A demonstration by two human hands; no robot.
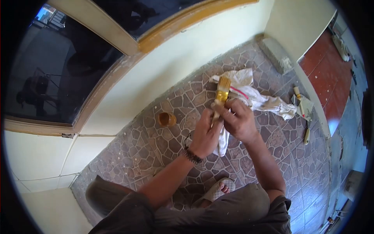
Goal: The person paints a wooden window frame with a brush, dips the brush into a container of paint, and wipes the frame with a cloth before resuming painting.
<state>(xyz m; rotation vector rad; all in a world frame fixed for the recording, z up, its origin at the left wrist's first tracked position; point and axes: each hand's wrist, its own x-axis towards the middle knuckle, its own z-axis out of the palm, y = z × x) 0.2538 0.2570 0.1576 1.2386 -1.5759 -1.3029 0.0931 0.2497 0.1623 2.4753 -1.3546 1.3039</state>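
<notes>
A paintbrush (pixel 223 89) with yellowish-brown bristles and a shiny gold-coloured ferrule points up and away from me. My left hand (pixel 207 133) is closed around the lower part of its pale handle, a dark braided bracelet on the wrist. The fingers of my right hand (pixel 240 120) are closed on the handle just below the ferrule. Behind and under the hands, a crumpled white cloth (pixel 269 102) with a pink-red stripe lies on the floor. To the left of my hands stands a small brown container (pixel 166 119), its inside coated brown.
Wooden window frames (pixel 146 41) with dark glass run along the pale wall (pixel 156 78) at left. A concrete block (pixel 276 55) sits by the far corner. Scrapers or brushes (pixel 302 102) lie at right on the stone-patterned floor (pixel 183 95). My slippered foot (pixel 220 189) is below.
</notes>
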